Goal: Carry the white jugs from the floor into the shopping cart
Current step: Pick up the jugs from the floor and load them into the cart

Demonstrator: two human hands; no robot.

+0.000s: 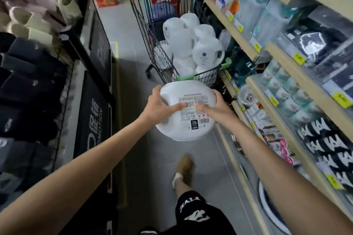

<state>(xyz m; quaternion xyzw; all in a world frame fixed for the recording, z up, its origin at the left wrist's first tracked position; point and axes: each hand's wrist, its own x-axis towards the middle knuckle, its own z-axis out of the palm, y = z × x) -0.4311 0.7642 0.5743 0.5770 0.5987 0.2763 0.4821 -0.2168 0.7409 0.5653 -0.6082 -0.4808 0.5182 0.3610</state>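
Well along, I judge: several white plastic jugs (181,40) lie heaped in the black wire shopping cart (142,23), at 12 o'clock from the large white labelled plastic jug (191,91). That one is in the air just short of the cart's near end, with the left hand (160,105) and right hand (214,108) gripping its sides. No jugs show on the grey floor (133,74), but any behind the person are out of view. The heap's lower layers are hidden.
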